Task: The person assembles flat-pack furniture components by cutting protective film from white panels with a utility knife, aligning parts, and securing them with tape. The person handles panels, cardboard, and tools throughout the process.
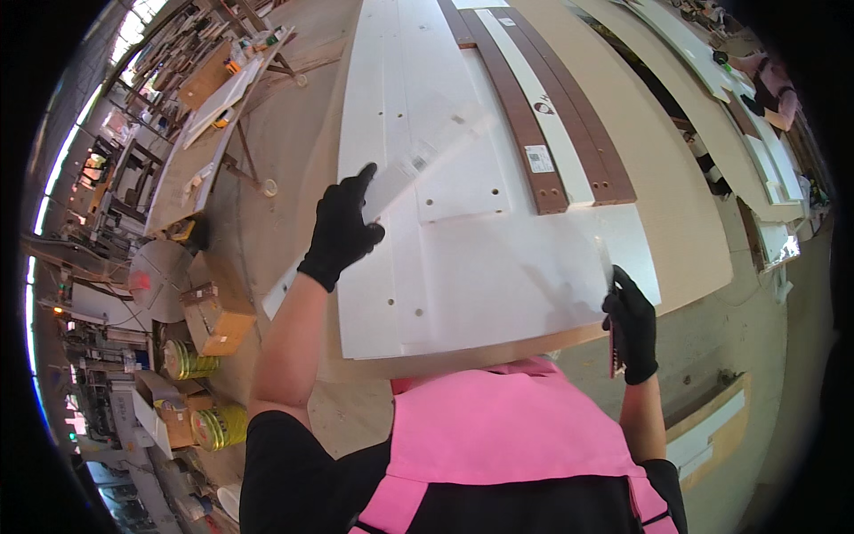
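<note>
Tins [191,362]: yellow, far L, nr cardboard box [233,327].
L hand [342,227]: blk glove, thumb & forefinger apart at clear strip's [414,167] near end; we can't tell if pinching.
Clear strip: blurred, slanting over white panel [498,285].
Brown boards [516,111]: on panel, white slat [544,116] btwn.
R hand [633,329]: we grip thin brown strip [613,351], edge-on, nr panel's R corner.

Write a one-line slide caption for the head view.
Black-gloved left hand beside a blurred translucent strip, right hand holding a narrow object, by white panels and brown boards.
</note>
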### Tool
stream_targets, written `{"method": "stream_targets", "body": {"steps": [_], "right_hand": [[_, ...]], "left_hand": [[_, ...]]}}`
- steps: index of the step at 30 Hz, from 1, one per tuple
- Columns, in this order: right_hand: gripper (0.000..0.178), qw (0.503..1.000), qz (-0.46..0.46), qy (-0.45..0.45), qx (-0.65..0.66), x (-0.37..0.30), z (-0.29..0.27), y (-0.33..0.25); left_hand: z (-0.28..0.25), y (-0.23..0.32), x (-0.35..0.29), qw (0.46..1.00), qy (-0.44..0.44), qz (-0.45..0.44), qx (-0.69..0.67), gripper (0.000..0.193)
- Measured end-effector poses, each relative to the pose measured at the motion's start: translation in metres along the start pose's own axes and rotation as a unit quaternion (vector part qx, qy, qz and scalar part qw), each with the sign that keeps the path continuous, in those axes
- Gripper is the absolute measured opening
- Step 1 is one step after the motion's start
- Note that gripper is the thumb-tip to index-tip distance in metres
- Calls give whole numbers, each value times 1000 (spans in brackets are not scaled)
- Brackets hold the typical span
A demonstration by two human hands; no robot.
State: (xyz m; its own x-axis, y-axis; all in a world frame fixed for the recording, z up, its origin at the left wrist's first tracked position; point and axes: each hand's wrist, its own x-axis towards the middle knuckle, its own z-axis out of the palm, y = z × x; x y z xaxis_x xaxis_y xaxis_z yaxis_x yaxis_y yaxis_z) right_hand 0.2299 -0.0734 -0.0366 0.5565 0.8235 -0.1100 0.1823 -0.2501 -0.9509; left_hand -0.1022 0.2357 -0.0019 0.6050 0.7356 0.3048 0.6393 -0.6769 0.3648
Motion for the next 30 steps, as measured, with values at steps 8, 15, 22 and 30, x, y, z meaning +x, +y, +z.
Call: {"method": "stream_targets", "body": {"steps": [8,15,22,30], "right_hand": [[46,1000,-3,-21,-17,1,6,14],[47,997,18,-54,58,6,26,7],[39,966,-197,-17,-169,20,28,29],[32,903,-293,-42,-312,26,39,14]], "left_hand": [[13,-19,-29,981,-106,129,99,55],[48,35,-54,969,-102,225,16,64],[72,51,-41,980,-7,198,14,69],[66,61,-35,979,-41,185,82,64]]}}
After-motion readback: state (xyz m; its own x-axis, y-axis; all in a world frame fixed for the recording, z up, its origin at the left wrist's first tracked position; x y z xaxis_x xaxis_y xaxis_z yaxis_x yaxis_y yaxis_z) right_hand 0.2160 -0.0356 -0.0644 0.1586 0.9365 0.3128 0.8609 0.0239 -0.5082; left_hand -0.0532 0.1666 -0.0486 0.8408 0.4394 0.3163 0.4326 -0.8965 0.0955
